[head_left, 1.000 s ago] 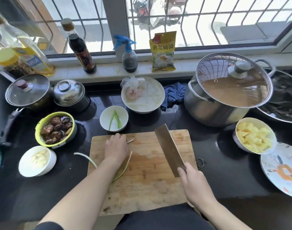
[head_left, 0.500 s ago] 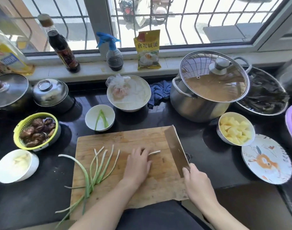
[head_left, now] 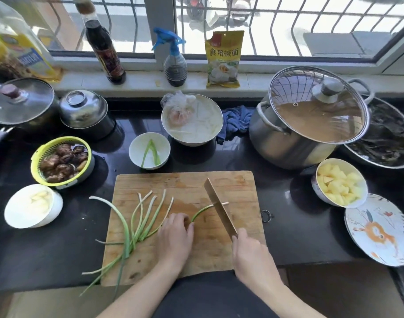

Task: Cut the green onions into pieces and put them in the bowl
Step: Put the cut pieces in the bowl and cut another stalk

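Several green onions lie fanned across the left half of the wooden cutting board, their green ends hanging over the counter edge. One stalk lies apart near the middle, and my left hand holds its green end down on the board. My right hand grips the handle of a cleaver. Its blade stands edge-down across the white end of that stalk. A short white piece lies just right of the blade. Behind the board stands a small white bowl holding green onion strips.
A yellow-rimmed basket of mushrooms and a white bowl sit left of the board. A big lidded steel pot, a bowl of potato chunks and a patterned plate stand at the right. Bottles line the windowsill.
My left hand slid back toward me along the single stalk, uncovering it. The cleaver swung in from the board's right edge and came down across the stalk's white end, parting a short piece.
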`<state>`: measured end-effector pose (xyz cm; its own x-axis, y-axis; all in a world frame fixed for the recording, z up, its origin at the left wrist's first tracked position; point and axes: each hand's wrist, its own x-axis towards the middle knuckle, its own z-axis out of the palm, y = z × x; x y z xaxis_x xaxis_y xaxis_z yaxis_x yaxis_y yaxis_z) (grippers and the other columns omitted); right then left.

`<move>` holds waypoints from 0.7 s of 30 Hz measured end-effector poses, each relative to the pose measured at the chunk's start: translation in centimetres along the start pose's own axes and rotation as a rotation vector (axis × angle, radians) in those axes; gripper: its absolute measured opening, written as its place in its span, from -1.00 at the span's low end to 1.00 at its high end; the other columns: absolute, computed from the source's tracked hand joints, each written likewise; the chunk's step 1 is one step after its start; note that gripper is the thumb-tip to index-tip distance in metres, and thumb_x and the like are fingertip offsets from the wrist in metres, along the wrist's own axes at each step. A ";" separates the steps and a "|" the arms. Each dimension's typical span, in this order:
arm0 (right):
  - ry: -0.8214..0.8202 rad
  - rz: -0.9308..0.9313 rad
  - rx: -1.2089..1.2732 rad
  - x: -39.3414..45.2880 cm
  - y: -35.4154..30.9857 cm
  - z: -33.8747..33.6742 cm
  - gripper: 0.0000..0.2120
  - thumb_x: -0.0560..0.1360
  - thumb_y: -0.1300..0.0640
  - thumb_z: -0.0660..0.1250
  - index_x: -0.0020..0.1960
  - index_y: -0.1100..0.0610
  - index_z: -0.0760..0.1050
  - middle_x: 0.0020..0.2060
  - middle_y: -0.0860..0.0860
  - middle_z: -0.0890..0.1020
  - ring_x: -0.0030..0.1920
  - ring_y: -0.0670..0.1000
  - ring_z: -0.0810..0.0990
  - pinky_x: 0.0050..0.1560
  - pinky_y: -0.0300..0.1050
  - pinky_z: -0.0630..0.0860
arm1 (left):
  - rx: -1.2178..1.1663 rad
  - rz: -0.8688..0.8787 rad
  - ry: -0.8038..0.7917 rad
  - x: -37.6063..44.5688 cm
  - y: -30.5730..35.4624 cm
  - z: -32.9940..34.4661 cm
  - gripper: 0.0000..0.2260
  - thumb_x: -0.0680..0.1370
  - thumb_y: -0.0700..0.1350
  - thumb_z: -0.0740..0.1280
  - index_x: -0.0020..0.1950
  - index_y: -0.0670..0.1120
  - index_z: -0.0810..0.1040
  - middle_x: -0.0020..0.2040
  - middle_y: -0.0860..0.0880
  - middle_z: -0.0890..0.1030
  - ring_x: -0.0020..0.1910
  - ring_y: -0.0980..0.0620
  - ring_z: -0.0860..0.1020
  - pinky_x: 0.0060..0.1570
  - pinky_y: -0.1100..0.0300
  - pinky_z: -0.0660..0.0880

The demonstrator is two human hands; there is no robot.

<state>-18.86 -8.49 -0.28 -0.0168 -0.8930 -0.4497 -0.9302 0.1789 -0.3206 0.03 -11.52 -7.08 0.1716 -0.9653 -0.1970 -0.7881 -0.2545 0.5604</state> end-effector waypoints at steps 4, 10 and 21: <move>-0.040 0.081 -0.061 1.2 -0.8 1.1 -0.85 0.65 0.17 0.02 -0.09 0.01 0.19 -0.17 0.06 0.64 -0.11 0.24 0.63 -0.25 0.07 0.42 | 0.044 -0.029 -0.010 1.1 0.7 0.3 -0.94 0.56 0.01 0.34 -0.03 0.06 0.58 -0.12 0.16 0.56 -0.08 0.09 0.52 -0.06 0.12 0.46; 0.013 0.085 -0.055 2.8 -1.9 1.3 -0.84 0.67 0.11 0.00 -0.09 0.02 0.25 -0.19 0.06 0.66 -0.09 0.24 0.65 -0.30 0.06 0.37 | 0.038 -0.070 -0.054 1.8 0.6 0.3 -0.94 0.57 -0.02 0.32 -0.07 0.06 0.57 -0.11 0.13 0.59 -0.06 0.05 0.52 0.00 0.06 0.42; -0.009 -0.076 0.033 0.2 -0.9 0.9 -0.78 0.67 -0.08 -0.02 -0.14 -0.07 0.16 -0.40 -0.04 0.49 -0.32 0.21 0.54 -0.35 0.11 0.47 | -0.053 -0.065 -0.076 1.5 -0.1 0.0 -0.96 0.56 -0.03 0.36 -0.09 0.04 0.55 -0.15 0.15 0.53 -0.10 0.08 0.49 0.00 0.11 0.43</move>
<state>-17.66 -8.49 -0.87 0.0565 -0.9006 -0.4309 -0.9159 0.1250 -0.3815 0.30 -12.94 -7.43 0.1751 -0.9398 -0.2936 -0.7441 -0.3216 0.5855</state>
